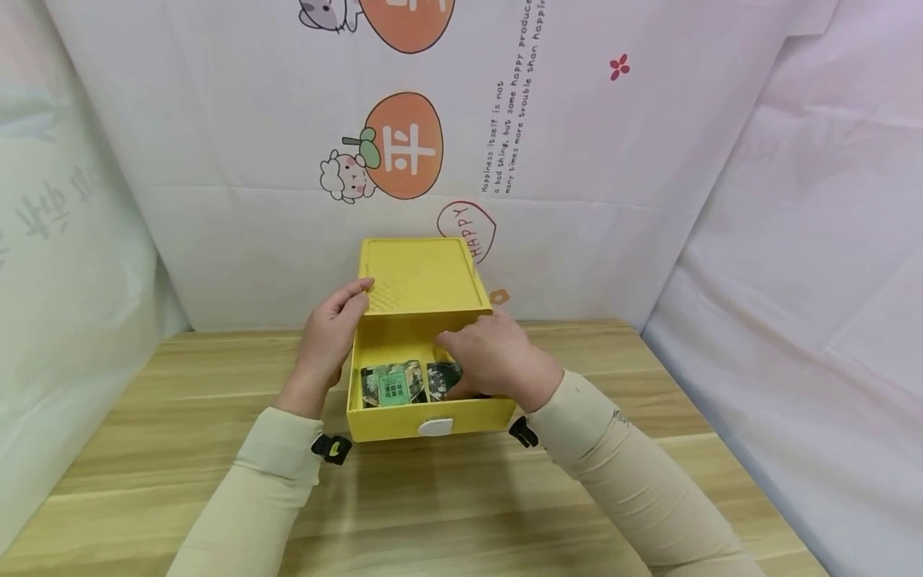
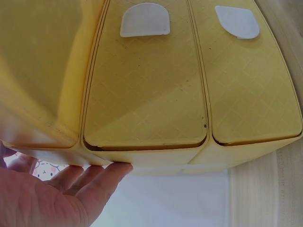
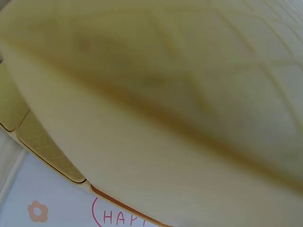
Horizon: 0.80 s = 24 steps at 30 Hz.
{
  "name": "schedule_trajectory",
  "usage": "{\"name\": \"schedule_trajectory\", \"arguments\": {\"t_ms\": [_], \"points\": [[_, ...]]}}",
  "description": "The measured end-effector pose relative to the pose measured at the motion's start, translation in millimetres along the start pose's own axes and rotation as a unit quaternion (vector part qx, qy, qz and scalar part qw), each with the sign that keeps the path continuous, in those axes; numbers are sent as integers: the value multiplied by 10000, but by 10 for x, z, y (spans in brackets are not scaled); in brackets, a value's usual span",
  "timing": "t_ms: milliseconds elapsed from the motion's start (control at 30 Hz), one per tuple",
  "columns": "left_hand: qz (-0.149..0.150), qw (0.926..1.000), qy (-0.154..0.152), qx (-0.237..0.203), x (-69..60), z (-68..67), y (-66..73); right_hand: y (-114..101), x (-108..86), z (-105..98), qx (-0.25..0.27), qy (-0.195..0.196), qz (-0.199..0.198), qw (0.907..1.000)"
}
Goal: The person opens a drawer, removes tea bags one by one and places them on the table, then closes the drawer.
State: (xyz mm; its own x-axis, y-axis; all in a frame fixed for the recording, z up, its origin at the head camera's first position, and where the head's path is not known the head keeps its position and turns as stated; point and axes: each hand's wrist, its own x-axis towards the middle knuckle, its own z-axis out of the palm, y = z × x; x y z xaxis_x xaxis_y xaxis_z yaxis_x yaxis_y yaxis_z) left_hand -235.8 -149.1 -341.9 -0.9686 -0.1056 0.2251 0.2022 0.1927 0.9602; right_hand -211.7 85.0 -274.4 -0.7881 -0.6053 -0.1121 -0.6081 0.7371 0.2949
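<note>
I see the person's bare right hand (image 1: 497, 353) reaching down into an open yellow plastic drawer (image 1: 382, 421), thumb and forefinger spread apart over a dark, patterned flat packet (image 1: 438, 381); the other fingers are hidden from me, so I cannot tell whether it grips that packet; the bare left hand (image 1: 326, 336) lies against the left side of a yellow plastic drawer chest (image 1: 425, 272), its fingers fairly straight, touching the wall near the top.

Inside the drawer, just left of the dark packet, I have a green packet with a lighter rectangular label (image 1: 392, 386) lying near the front wall; a white rounded plastic tab (image 1: 436, 427) sits on the drawer's front; the left wrist view gives me two closed drawer fronts below, a middle one (image 2: 147, 90) and a bottom one (image 2: 255, 90), each with its own white tab; my right wrist view is mostly a blurred yellow surface.

Farther out, cream sleeves (image 1: 277, 457) cover both forearms; the chest stands on a wood-grained bench (image 1: 195, 417); behind it hangs a white sheet (image 1: 577, 160) printed with cartoons and lettering.
</note>
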Motion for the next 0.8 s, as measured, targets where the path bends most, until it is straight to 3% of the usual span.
{"name": "schedule_trajectory", "arguments": {"t_ms": [800], "points": [[27, 10000, 1, -19, 0, 2, 1, -10, 18, -3, 13, -83, 89, 9999]]}}
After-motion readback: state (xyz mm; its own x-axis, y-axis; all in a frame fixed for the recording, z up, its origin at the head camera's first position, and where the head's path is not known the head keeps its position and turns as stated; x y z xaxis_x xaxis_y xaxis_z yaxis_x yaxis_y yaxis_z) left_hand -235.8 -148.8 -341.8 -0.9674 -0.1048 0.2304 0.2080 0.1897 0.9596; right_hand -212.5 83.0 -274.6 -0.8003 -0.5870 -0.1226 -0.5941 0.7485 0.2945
